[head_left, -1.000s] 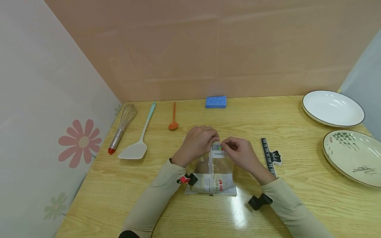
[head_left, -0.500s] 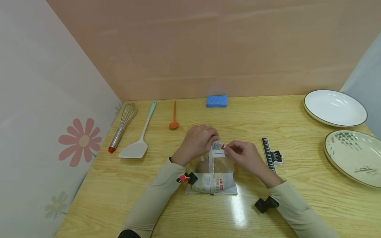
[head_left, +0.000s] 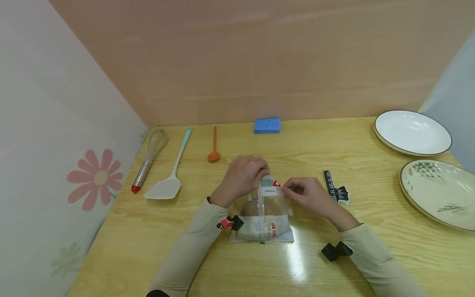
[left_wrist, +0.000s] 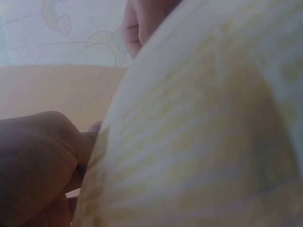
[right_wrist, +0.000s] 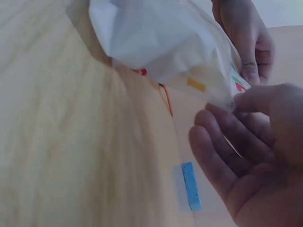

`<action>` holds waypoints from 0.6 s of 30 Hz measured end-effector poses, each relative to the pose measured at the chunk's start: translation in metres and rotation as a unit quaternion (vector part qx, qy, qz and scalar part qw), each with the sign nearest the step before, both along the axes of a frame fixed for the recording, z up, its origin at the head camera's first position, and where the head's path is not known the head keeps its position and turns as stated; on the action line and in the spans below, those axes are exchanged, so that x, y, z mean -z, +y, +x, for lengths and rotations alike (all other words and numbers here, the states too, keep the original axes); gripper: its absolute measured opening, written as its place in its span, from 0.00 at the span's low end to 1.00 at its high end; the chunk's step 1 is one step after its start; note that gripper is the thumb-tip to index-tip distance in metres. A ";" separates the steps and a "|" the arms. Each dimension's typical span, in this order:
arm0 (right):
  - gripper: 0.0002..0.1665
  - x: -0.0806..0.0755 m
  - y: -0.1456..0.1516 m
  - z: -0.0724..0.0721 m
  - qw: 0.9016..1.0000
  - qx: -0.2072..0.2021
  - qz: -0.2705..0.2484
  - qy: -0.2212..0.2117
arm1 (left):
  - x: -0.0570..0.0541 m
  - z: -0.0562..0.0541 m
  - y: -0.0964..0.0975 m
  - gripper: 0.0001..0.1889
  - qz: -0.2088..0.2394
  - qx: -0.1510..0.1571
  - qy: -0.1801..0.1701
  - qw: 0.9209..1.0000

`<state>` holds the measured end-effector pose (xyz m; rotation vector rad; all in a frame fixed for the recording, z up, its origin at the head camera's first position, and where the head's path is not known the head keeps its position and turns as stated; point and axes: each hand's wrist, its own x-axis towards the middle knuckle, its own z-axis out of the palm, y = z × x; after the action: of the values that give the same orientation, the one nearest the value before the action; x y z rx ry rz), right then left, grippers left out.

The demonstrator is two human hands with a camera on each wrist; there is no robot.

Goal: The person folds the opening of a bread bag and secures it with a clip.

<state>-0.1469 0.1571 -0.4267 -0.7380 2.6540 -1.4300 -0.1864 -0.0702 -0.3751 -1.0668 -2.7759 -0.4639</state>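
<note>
A partly clear plastic bag [head_left: 278, 227] with white printed panels stands on the table between both hands. At its top, my left hand [head_left: 243, 177] grips the gathered edge with curled fingers. My right hand [head_left: 308, 194] pinches the bag's upper right edge between thumb and fingertips, beside a red and white patch. In the right wrist view the bag [right_wrist: 151, 38] bulges, and the right hand's [right_wrist: 265, 156] thumb and index finger hold its corner. The left wrist view is mostly filled by the blurred bag [left_wrist: 199, 142]. What lies inside the bag is unclear.
A black-and-white piano-key clip [head_left: 329, 185] lies right of the right hand. Two plates, one white [head_left: 412, 132] and one patterned [head_left: 441, 194], are at the right. A blue sponge [head_left: 267, 126], orange spoon [head_left: 213, 156], white spatula [head_left: 165, 187] and whisk [head_left: 148, 161] lie behind and left.
My right hand has shifted slightly right and down along the bag's top edge, uncovering more of the red patch. The left hand keeps its grip in place.
</note>
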 end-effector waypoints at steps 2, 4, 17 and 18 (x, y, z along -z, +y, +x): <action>0.07 -0.002 0.003 0.000 1.000 -0.013 0.013 0.004 | 0.000 0.001 0.000 0.08 0.001 -0.002 0.001 1.000; 0.08 -0.004 0.006 0.001 0.999 -0.020 0.026 0.008 | 0.000 0.002 0.000 0.08 0.002 -0.001 0.004 1.000; 0.09 -0.007 0.015 -0.002 0.995 -0.075 0.051 0.034 | -0.001 0.002 0.000 0.08 0.003 0.008 0.007 1.000; 0.08 -0.007 0.016 -0.002 0.995 -0.078 0.052 0.033 | -0.002 0.002 0.000 0.08 0.004 0.007 0.005 1.000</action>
<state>-0.1491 0.1727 -0.4196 -0.9734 2.6258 -1.2407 -0.1843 -0.0704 -0.3736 -1.0859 -2.7566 -0.4681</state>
